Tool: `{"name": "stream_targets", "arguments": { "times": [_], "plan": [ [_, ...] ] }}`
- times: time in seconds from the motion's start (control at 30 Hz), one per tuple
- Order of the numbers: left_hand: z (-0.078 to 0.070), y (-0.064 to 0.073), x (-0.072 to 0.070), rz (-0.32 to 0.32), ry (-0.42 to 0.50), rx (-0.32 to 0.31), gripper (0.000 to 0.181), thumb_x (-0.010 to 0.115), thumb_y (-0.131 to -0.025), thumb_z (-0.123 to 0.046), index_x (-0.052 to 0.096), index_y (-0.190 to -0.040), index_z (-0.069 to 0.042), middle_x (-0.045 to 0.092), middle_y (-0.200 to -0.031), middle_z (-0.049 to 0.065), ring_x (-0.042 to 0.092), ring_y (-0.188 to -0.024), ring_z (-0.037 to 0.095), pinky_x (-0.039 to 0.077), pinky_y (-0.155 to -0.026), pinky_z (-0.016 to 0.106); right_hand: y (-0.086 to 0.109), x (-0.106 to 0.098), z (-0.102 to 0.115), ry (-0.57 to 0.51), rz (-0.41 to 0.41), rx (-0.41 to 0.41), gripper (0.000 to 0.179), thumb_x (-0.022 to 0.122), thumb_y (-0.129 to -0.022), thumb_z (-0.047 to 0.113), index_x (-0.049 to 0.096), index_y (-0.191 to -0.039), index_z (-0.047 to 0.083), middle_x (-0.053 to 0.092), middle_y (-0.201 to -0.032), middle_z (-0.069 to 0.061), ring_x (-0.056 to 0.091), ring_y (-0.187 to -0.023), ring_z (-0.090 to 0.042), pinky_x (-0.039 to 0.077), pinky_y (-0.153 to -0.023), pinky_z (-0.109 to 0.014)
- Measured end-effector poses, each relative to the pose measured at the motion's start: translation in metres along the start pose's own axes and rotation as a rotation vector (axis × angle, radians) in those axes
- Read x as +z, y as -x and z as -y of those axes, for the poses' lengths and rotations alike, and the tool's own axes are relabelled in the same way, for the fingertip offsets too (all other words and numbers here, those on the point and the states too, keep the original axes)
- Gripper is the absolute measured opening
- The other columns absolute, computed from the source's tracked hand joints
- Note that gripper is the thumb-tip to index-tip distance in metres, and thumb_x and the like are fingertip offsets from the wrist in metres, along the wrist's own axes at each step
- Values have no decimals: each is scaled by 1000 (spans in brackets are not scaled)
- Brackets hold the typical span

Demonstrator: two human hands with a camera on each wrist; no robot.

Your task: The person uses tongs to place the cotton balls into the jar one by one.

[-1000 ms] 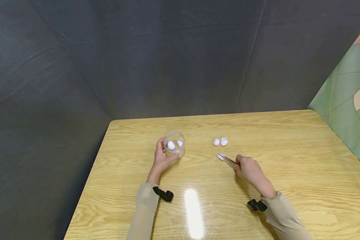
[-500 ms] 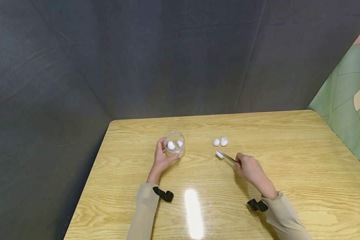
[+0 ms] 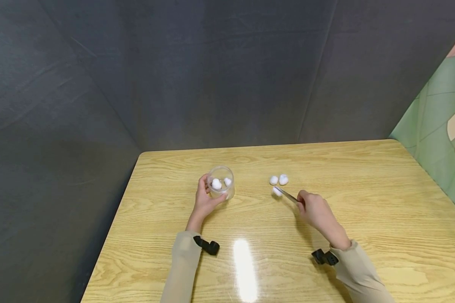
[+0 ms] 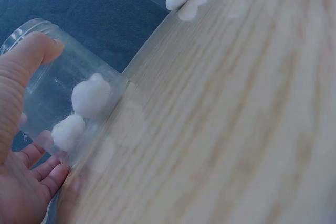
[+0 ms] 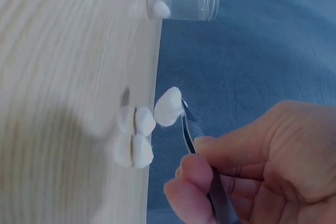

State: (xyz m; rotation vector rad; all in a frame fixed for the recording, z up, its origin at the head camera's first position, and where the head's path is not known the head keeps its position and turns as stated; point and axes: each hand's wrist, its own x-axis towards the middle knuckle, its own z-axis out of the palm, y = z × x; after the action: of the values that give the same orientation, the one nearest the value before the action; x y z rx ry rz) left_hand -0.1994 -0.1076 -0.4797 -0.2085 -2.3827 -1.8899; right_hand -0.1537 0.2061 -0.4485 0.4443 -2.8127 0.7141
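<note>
My left hand (image 3: 205,203) grips a clear plastic jar (image 3: 230,194) standing on the table, thumb on the near side and fingers around the far side. Several cotton balls (image 4: 91,97) lie inside the jar. My right hand (image 3: 318,215) pinches a pair of metal tweezers (image 5: 190,128) between thumb and fingers. Their tips hold one cotton ball (image 5: 168,107), which hangs just above the wood in the right wrist view. Two more cotton balls (image 3: 278,180) sit side by side on the table, right behind the held one.
The wooden table (image 3: 167,261) carries a bright light reflection near its front. A dark cloth (image 3: 220,75) hangs behind and to the left. At the far right is a green patterned surface (image 3: 436,122).
The tweezers have lifted the cotton ball off the table and moved slightly away from me, closer to the other two. My left hand and the jar stay put.
</note>
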Motion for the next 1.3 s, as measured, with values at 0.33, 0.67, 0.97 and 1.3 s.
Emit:
{"name": "stream_targets", "arguments": {
  "times": [0.33, 0.67, 0.97, 1.3],
  "plan": [
    [0, 0, 0, -2, -4, -8, 79, 75, -72, 0, 29, -137, 5, 38, -129, 31, 41, -116, 44, 36, -96, 53, -8, -4, 6, -6, -29, -32, 16, 61, -81, -7, 52, -73, 3, 43, -57, 0, 37, -49, -12, 31, -44, -27],
    [1, 0, -1, 4, -1, -7, 79, 75, -73, 0, 28, -136, 6, 39, -129, 31, 42, -116, 44, 36, -96, 54, -15, -9, 16, -34, -22, -6, 13, 60, -82, -7, 54, -75, 2, 48, -59, -3, 39, -49, -13, 33, -44, -27],
    [-1, 0, -1, 5, -2, -15, 78, 74, -73, -1, 29, -137, 4, 39, -129, 30, 41, -116, 43, 36, -96, 53, -21, -10, 24, -49, -23, -2, 11, 60, -82, -6, 54, -76, 1, 50, -60, -4, 40, -49, -14, 34, -44, -27],
    [27, -9, 1, -6, 0, -26, 82, 77, -72, -2, 28, -139, -1, 39, -131, 26, 41, -116, 40, 35, -95, 54, -28, -7, 34, -75, -36, -23, 17, 63, -80, -7, 52, -74, 5, 48, -59, -2, 41, -51, -14, 34, -47, -30]
  ]
}}
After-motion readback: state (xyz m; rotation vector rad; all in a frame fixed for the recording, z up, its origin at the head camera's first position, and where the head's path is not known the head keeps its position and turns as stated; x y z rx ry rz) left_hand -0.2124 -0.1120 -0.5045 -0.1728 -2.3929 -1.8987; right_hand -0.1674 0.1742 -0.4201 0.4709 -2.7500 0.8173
